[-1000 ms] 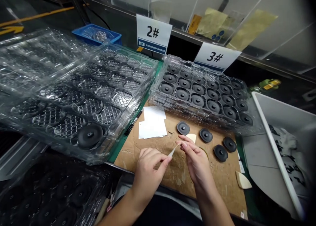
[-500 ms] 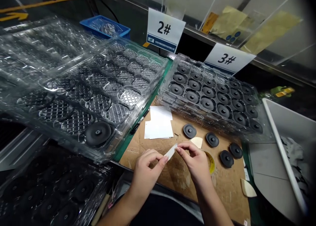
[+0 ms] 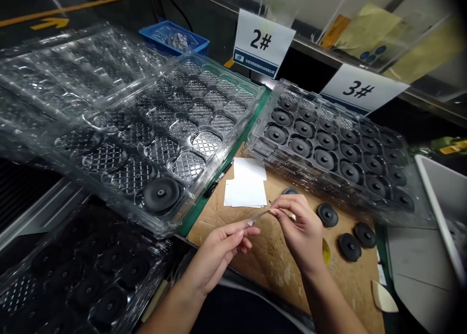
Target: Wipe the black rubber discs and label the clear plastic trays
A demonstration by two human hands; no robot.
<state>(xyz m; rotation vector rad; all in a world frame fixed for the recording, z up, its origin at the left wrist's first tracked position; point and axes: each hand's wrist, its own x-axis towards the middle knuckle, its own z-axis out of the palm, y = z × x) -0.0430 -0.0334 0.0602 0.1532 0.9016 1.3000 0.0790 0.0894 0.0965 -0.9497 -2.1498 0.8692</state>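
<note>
Over the cardboard-covered work surface [image 3: 272, 275], a short, thin whitish strip [image 3: 260, 215], like a piece of tape or paper, is stretched between my two hands. My left hand [image 3: 219, 249] pinches its near end between thumb and forefinger, the other fingers curled loosely below. At the far end, the fingertips of my right hand [image 3: 299, 229] are pressed together on it. Beyond the right hand lie several black round discs [image 3: 327, 215] with a small central hub. Partly covered by the right wrist is a tape roll [image 3: 326, 251] with a yellow core.
White paper sheets [image 3: 245, 192] lie ahead of the hands. At left, a large clear tray [image 3: 215, 161] holds one black disc [image 3: 161, 193]; a stacked tray [image 3: 255, 144] behind holds many. A cream-coloured piece [image 3: 385, 297] rests at right, near a white bin [image 3: 436, 217].
My left hand has turned and lowered slightly, its fingers now showing beneath the strip. The strip now appears nearly edge-on. The whole view has shifted, with the surroundings moved rightward.
</note>
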